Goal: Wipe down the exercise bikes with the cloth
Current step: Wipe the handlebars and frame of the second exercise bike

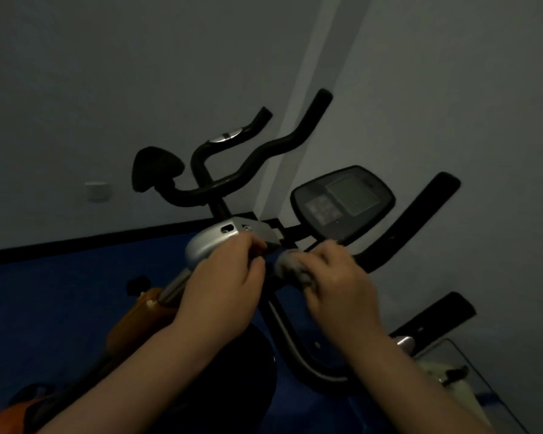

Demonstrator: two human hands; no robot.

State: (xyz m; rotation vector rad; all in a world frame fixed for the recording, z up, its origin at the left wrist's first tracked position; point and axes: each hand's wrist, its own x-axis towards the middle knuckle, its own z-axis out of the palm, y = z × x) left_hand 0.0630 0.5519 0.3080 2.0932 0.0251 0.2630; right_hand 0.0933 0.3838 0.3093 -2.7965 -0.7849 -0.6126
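Observation:
A dim room. An exercise bike's black handlebar [414, 220] and dark console [342, 200] are right in front of me. My right hand [339, 283] grips a bunched grey cloth [290, 267] against the handlebar's centre, below the console. My left hand [226, 280] curls round the silver bracket [220, 242] at the top of the bike's post. A second bike stands behind, with black curved handlebars [264, 151] and a black saddle [156, 167].
An orange bike frame [135, 321] runs lower left. A grey curved tube [295, 343] drops below the hands. Blue floor [60, 296] meets pale walls with a black skirting. A wall socket [97, 191] sits left. A white casing [445, 380] is lower right.

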